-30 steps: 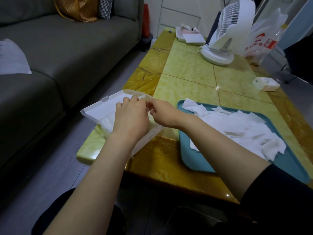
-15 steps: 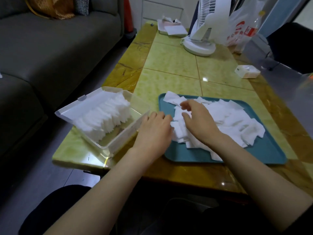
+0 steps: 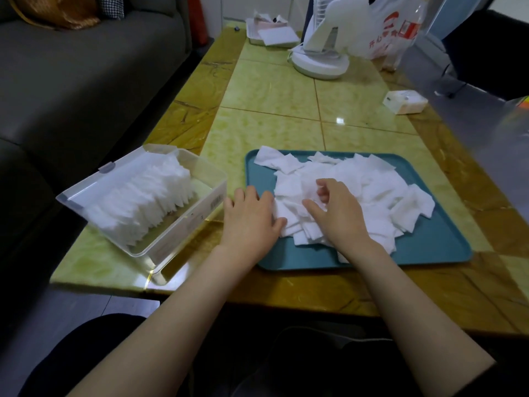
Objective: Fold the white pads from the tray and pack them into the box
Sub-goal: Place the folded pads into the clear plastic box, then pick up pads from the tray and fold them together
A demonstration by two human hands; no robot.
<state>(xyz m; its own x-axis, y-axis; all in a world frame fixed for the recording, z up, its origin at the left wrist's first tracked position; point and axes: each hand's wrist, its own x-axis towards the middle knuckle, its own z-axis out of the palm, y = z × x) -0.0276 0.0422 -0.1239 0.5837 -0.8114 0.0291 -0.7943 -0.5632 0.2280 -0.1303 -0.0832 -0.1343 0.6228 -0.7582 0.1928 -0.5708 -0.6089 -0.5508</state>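
One long, glossy yellow-green marbled table (image 3: 272,90) carries a teal rectangular plastic tray (image 3: 429,247) and, just beside its left edge, a clear plastic box (image 3: 213,179) with its lid open, a row of folded white pads (image 3: 137,202) standing in it. A loose heap of white square pads (image 3: 372,184) covers most of the tray. The left hand (image 3: 249,222) lies flat with relaxed fingers at the heap's left edge, thumb touching the pads, while the right hand (image 3: 340,213) rests on the heap with fingers curled into it; whether it pinches a pad cannot be told.
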